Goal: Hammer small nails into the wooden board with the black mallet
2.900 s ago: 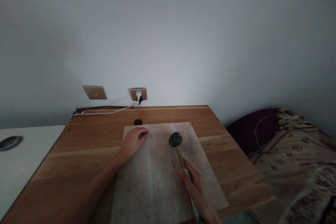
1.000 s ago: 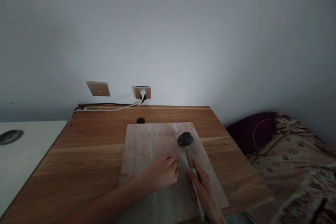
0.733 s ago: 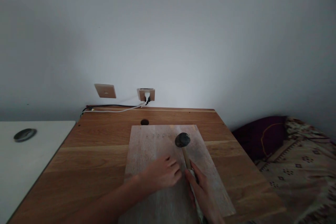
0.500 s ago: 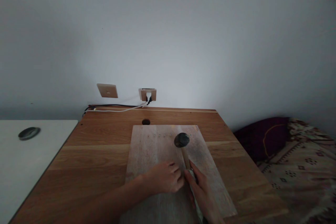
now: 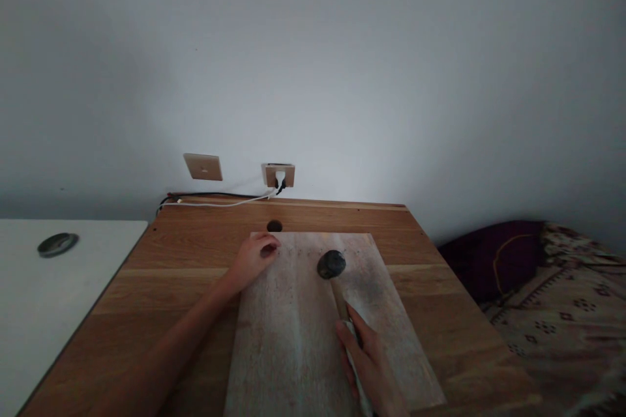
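My right hand (image 5: pixel 369 355) is wrapped round the handle of a mallet (image 5: pixel 331 265). Its dark round head is over the far part of a pale wooden board (image 5: pixel 274 339), with the light wooden handle pointing back toward me. My left hand (image 5: pixel 255 257) rests at the board's far left corner, fingers curled together; whatever they may hold is hidden. A row of small nails (image 5: pixel 300 251) runs along the far edge of the board, from beside my left fingertips toward the mallet head. Fainter marks dot the wood nearer me.
Beneath the board is a wooden table (image 5: pixel 161 287) with a round hole (image 5: pixel 274 226) at its back. Cables (image 5: pixel 222 203) run along the wall to a socket (image 5: pixel 280 176). On the left, a white tabletop (image 5: pixel 29 313) carries a dark oval dish (image 5: pixel 57 245). Patterned fabric (image 5: pixel 562 319) lies right.
My left hand has moved from the middle of the board, beside the mallet handle, to the far left corner. The mallet has shifted slightly left, still in my right hand.
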